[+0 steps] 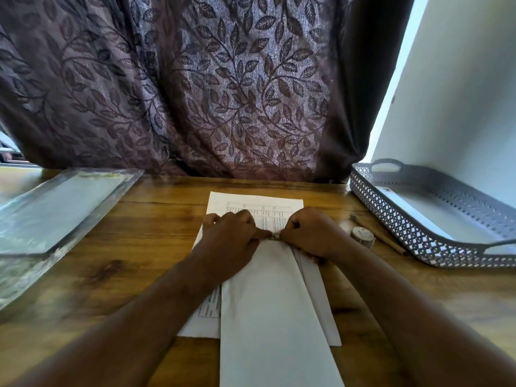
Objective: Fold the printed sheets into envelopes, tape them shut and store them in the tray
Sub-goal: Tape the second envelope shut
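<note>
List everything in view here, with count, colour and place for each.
Wooden table: one, brown, underneath everything.
Printed white paper sheet: at least one, white, centre, flaps folded inward.
Grey perforated plastic tray: one, grey, right edge.
Round tape roll: one, pale, beside tray.
Thin brown pencil-like stick: one, brown, beside roll.
Clear plastic sleeve: one, transparent, left.
Leaf-patterned curtain: one, purple, behind.
Left hand: one, fingers pinching small pale piece, centre.
Right hand: one, pinching same piece.

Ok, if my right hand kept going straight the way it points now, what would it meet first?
Your left hand. The right hand points left over the folded sheet, and both pinch its top edge with fingertips seemingly touching, so nothing lies between.
</note>
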Demonstrator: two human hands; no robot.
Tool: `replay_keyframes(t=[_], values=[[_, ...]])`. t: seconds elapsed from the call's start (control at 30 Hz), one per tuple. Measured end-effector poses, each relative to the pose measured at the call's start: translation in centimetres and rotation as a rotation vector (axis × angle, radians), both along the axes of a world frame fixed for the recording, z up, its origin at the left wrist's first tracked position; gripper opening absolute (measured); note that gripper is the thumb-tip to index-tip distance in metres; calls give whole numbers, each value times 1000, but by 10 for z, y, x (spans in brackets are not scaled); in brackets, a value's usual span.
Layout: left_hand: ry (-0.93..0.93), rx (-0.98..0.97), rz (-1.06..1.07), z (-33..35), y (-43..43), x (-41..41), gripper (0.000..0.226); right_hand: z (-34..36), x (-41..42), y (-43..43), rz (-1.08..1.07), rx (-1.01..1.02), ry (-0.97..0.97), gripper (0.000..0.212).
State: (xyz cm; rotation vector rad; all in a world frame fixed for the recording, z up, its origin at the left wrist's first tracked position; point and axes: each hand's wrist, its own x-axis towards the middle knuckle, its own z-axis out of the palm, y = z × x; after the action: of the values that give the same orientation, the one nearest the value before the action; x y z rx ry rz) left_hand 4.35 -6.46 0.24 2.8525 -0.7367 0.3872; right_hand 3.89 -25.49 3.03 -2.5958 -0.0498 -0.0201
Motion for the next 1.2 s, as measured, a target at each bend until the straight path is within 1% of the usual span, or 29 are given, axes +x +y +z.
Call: replay_keyframes(t=[0.07,0.13,0.2,0.3,0.4,0.57,0.67,0.7,0.77,0.83,0.87,0.97,1.03,1.2], values=[[0,12,6,1,-1,-1,41,1,-3,0,-17,37,15,26],[9,38,1,3,-1,-3,41,2,-3,1,-13,18,13,26],[35,104,-17,7,0,-4,41,2,-2,0,-26,3,8,25],[75,245,-59,17,3,-4,40,-1,0,-4,-51,66,25,24],[115,296,-83,22,4,-4,40,-3,0,-5,-64,108,36,23],[199,248,-89,26,5,-2,35,-4,1,-4,-67,91,15,23],[221,244,-97,30,7,-4,34,-5,2,-3,-90,106,0,35],[220,254,-100,31,7,-5,34,-5,2,-2,-97,78,-13,40],[211,270,-106,33,6,-7,36,-7,4,2,-115,-48,-47,47],[204,276,-112,33,5,-8,37,-11,6,6,-146,-157,-82,49],[198,278,-113,34,5,-7,36,-14,7,6,-156,-174,-109,47],[204,237,-113,31,6,-4,36,-19,8,5,-200,-127,-181,51],[203,186,-100,27,5,-4,41,-20,10,3,-236,-105,-204,48],[182,197,-66,21,1,-4,46,-14,4,3,-229,-52,-137,42]])
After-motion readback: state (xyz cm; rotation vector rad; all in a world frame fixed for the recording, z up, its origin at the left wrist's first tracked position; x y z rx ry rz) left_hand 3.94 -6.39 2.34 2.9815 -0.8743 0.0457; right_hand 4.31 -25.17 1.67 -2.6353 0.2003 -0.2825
